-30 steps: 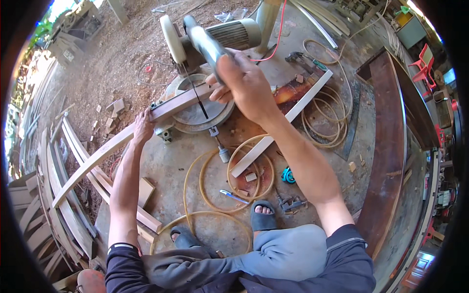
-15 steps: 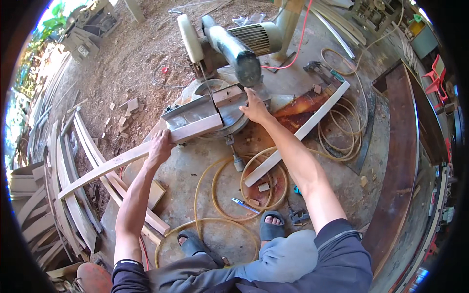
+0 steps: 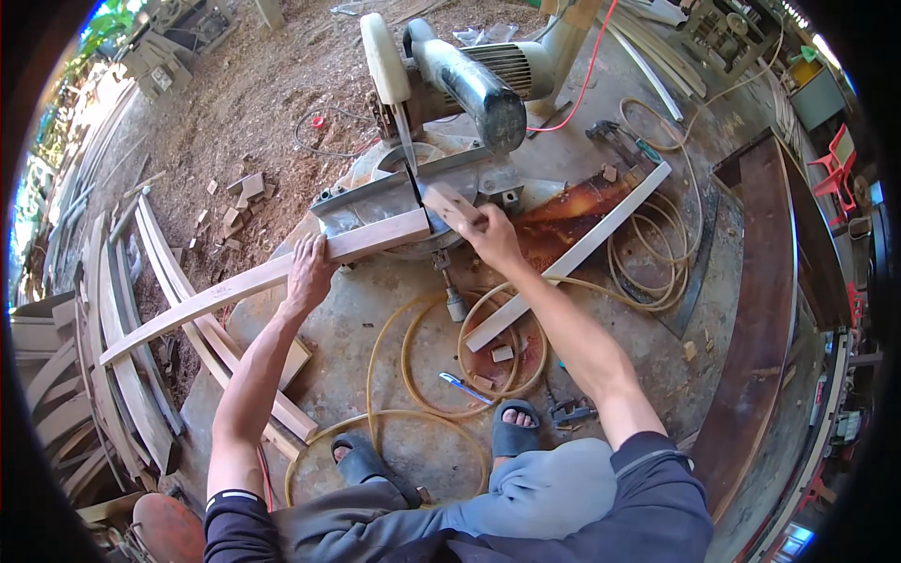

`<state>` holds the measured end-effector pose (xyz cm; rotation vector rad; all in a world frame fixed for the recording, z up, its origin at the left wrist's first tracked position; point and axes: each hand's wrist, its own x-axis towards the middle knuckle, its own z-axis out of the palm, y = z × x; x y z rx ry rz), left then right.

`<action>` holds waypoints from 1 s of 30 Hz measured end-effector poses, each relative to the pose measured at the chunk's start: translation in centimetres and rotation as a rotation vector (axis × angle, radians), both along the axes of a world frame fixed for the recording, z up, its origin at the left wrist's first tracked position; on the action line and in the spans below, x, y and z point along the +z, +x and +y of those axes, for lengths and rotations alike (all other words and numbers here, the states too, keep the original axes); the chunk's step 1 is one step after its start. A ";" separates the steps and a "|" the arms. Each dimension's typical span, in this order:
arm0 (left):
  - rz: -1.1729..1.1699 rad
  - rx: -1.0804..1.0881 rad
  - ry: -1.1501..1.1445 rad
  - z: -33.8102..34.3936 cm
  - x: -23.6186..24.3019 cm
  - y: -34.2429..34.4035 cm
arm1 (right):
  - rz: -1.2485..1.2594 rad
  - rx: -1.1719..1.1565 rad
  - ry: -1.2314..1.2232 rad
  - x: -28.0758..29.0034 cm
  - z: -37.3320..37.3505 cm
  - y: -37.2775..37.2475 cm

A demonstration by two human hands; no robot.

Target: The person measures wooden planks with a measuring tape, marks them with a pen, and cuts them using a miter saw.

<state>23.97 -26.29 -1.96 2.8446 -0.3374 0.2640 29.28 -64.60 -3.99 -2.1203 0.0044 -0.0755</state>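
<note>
My left hand (image 3: 310, 272) grips a long, slightly curved wooden board (image 3: 225, 291) near its saw end. That end lies on the bed of a miter saw (image 3: 361, 214), close to the slot, while the other end reaches out to the left. Between the fingers of my right hand (image 3: 493, 239) is a short wooden block (image 3: 453, 208), tilted over the front right of the saw bed. The saw's blade (image 3: 404, 136) stands over the slot, below its pale guard. A dark rounded handle (image 3: 497, 117) and the ribbed motor rise behind.
A coiled yellowish hose (image 3: 413, 361) loops over the concrete by my feet. A pale straight strip (image 3: 572, 253) lies to its right, a blue pen (image 3: 465, 387) nearby. Curved boards (image 3: 122, 347) are stacked at left. Small offcuts (image 3: 246, 192) lie in sawdust. A long dark wooden piece (image 3: 755, 328) stands at right.
My right hand has taken hold of the short block and drawn it off the fence toward me. My left hand still holds the long board in about the same place.
</note>
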 end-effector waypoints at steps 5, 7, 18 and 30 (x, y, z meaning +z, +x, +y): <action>0.152 -0.095 -0.322 -4.7 2.0 -9.2 | 0.397 -0.066 0.464 5.4 -0.9 -12.6; 0.667 -0.054 -0.717 -8.0 4.9 -13.3 | 0.408 0.121 0.459 5.6 -1.7 -17.2; 1.053 0.064 -0.564 -6.3 7.6 -17.1 | 1.171 0.180 0.875 6.0 2.1 -25.5; 0.129 1.273 -1.476 16.7 -2.9 -3.6 | 0.966 0.213 0.455 3.5 1.4 -24.0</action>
